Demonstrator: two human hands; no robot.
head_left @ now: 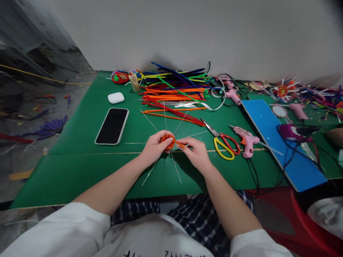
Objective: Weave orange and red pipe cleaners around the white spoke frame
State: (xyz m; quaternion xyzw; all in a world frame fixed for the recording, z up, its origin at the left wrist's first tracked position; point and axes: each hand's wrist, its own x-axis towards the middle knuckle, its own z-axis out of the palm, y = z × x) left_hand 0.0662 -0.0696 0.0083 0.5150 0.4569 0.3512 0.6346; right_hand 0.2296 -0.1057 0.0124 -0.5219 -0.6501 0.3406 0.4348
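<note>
At the frame's centre, the left hand (154,145) is pinching the orange disc (172,143), apparently steadying it while wires (134,143) are fanning outward; the right hand (197,152) is pinching a strip (180,144), seemingly for tension. Scissors (215,133) are lying right of centre, probably for easy reach.

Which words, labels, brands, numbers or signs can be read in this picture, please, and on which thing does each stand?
No text can be read with certainty.
White shirt: dark lettering at the bottom edge, cut off, unreadable.
Pink glue gun beside the scissors: any marking is too small to read.
Phone: dark screen, no visible text.
</note>
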